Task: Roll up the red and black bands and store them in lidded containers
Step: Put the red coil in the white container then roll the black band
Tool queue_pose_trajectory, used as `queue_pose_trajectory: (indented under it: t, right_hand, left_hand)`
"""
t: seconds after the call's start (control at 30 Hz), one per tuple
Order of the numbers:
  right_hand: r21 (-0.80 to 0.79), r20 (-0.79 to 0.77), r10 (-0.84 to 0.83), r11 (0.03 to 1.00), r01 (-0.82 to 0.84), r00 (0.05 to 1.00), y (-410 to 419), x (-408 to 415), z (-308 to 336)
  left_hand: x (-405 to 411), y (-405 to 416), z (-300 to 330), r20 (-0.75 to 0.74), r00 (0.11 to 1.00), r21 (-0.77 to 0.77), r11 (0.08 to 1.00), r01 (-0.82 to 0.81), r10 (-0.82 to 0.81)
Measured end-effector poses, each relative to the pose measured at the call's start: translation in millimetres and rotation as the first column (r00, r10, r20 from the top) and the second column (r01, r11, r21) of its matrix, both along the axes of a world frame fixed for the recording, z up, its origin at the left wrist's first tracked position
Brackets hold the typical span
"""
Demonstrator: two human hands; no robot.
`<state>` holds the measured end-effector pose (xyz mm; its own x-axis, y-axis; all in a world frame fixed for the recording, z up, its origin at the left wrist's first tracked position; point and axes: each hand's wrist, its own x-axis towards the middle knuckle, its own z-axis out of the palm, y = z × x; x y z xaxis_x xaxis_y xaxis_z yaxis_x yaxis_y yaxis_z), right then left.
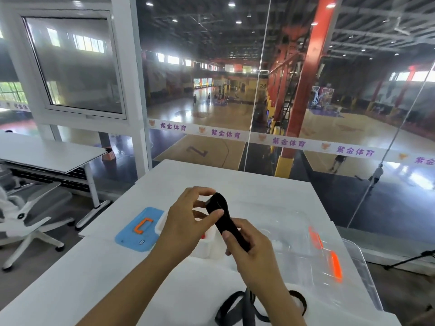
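Both my hands hold the black band (226, 220) above the white table (94, 267). My left hand (188, 220) pinches its folded upper end between thumb and fingers. My right hand (249, 250) grips the band lower down. The rest of the band hangs down and lies in loose loops (237, 307) near the table's front edge. Behind my left hand stands a small white container (211, 245) with something red (203, 236) just showing inside. Its blue lid (138, 229) with an orange handle lies flat to the left.
A large clear container (294, 231) with orange latches (335, 267) stands on the right of the table; its clear lid (362, 267) lies beside it. Glass walls rise beyond the far edge. Another white table (47, 154) and an office chair (30, 208) stand at left.
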<state>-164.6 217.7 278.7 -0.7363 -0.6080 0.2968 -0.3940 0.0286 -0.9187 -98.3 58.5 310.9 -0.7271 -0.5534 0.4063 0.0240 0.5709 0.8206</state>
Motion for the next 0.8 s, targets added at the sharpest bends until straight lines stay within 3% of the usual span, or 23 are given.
queue_pose_trajectory:
  t: [0.13,0.27,0.47,0.63,0.8]
  right_hand:
    - [0.088,-0.028,0.05,0.995,-0.047,0.998,4.6,1.4,-9.2]
    - [0.094,-0.022,0.07,0.993,-0.068,0.997,6.3,-0.8,-18.7]
    - [0.067,-0.009,0.061,0.996,-0.06,0.998,7.3,1.3,-24.5]
    - [0.01,0.099,-0.013,1.0,0.012,0.995,5.7,-1.2,-22.8]
    - [-0.009,0.095,-0.087,0.996,0.088,0.992,2.2,-1.4,-28.5]
  left_hand:
    - [9.3,1.1,-22.8,0.086,0.983,0.008,0.987,0.16,-0.161]
    - [15.5,3.8,-36.8,0.082,0.941,0.207,0.929,0.306,-0.329]
    - [15.6,0.2,-49.0,0.083,0.924,0.232,0.909,0.347,-0.374]
    - [16.3,3.8,-55.3,0.084,0.921,0.249,0.903,0.35,-0.381]
    - [12.5,7.6,-56.7,0.047,0.93,0.308,0.891,0.333,-0.364]
